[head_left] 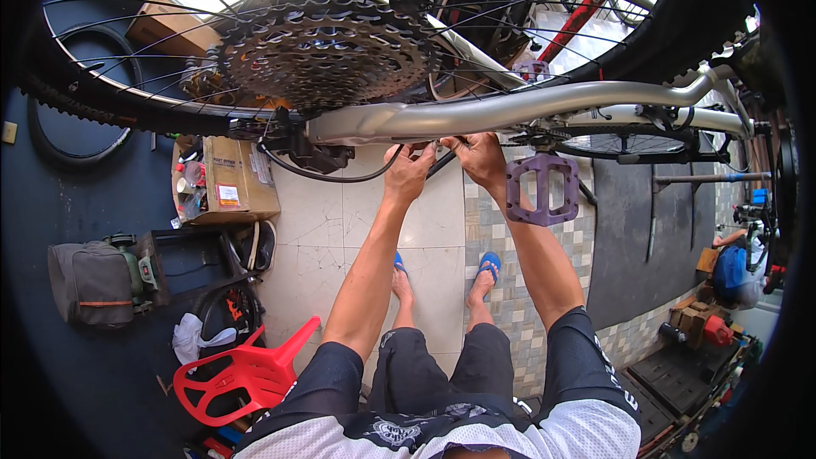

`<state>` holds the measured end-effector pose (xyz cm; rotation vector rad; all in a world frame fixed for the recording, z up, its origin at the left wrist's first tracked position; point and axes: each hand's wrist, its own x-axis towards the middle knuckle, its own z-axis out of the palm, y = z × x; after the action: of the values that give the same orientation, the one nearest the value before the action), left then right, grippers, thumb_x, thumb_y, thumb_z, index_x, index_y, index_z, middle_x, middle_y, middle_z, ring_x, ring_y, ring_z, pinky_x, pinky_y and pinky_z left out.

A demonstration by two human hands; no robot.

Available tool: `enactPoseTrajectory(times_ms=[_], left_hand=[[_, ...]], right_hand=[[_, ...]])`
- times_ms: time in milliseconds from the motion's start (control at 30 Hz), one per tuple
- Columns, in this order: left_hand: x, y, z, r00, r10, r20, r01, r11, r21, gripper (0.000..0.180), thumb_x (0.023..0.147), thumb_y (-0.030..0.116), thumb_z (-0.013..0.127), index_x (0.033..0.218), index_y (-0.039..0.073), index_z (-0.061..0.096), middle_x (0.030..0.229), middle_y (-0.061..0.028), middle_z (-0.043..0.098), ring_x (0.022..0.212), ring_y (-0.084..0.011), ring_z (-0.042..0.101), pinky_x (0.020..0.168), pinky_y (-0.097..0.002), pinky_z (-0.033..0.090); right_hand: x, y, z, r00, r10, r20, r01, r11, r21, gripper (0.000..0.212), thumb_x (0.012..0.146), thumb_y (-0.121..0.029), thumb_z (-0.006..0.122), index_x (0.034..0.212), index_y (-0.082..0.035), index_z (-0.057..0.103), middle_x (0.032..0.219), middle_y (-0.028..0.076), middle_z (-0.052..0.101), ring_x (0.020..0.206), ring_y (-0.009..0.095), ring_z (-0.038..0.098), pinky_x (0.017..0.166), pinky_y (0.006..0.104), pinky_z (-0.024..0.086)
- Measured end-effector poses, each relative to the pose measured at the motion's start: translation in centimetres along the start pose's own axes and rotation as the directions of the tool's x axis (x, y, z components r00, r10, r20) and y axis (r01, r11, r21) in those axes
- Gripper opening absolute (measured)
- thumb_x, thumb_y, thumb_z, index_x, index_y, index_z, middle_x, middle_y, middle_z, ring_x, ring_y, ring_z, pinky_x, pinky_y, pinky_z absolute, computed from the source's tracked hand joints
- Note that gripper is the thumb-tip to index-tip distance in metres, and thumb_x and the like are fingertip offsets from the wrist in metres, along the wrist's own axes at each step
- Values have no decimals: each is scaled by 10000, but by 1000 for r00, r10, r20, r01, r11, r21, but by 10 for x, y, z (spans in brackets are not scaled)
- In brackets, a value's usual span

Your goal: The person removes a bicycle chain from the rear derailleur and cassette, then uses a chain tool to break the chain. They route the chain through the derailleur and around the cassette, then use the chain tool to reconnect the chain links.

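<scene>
Pale floor tiles point(433, 229) run below us, turning to a small mosaic pattern on the right, with a dark wall along the left side. We stand under a raised bicycle whose silver chainstay point(510, 110) crosses the view from left to right at the far side, its long axis running nearly level, bowed by the lens, with the rear end pointing left toward the cassette point(327, 55) and the right end rising toward the cranks. Our left hand point(410, 168) reaches up to the underside of that tube, fingers curled and pressed together around something small that we cannot make out. Our right hand point(478, 157) sits just beside it, touching the same stretch of tube, fingers pinched close at the tips; whether it holds a part or only the frame we cannot tell. A black cable point(340, 177) loops down from the derailleur point(310, 151) toward the left hand. A purple flat pedal point(542, 189) hangs just right of our right wrist, its face turned toward us. The rear tyre point(93, 102) arcs across the far left. Near left on the floor stands a red plastic stool point(242, 374), with a cardboard box point(225, 183) and a grey bag point(89, 282) further left. Our blue sandals point(489, 265) show between our forearms.
</scene>
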<state>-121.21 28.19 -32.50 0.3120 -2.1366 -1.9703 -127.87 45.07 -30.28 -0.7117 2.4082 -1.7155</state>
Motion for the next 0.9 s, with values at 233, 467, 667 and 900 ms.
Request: enactPoseTrajectory(times_ms=[233, 467, 667, 900], left_hand=[[1, -1, -1, 1000, 25, 2, -25, 1000, -11, 226, 962, 169, 737, 1081, -21, 768, 827, -85, 764, 686, -114, 669, 634, -295, 547], [1, 4, 1, 1000, -5, -12, 5, 1000, -15, 239, 954, 167, 744, 1095, -26, 753, 822, -83, 758, 694, -122, 674, 632, -308, 546], [3, -1, 1, 999, 18, -28, -18, 1000, 10, 221, 952, 169, 750, 1069, -18, 753, 806, -65, 749, 695, -122, 668, 638, -306, 545], [2, 1, 3, 999, 30, -39, -32, 998, -49, 164, 951, 119, 747, 1044, -16, 746, 838, -52, 745, 715, -114, 659, 649, -297, 548]], right_hand=[[1, 2, 2, 999, -37, -13, 37, 999, -35, 229, 983, -194, 765, 1121, -12, 784, 1007, 139, 799, 926, 222, 731, 860, 369, 550], [1, 3, 1, 999, -42, -13, 41, 998, -50, 210, 989, -192, 759, 1108, -21, 787, 1024, 124, 796, 963, 218, 721, 878, 371, 549], [2, 8, 3, 998, -63, -14, 63, 998, -32, 214, 998, -190, 750, 1126, -20, 775, 1021, 117, 790, 965, 223, 719, 881, 377, 552], [1, 5, 3, 1000, -4, 1, 4, 1000, -16, 239, 1002, -201, 749, 1142, -7, 762, 1045, 128, 785, 981, 237, 717, 888, 385, 551]])
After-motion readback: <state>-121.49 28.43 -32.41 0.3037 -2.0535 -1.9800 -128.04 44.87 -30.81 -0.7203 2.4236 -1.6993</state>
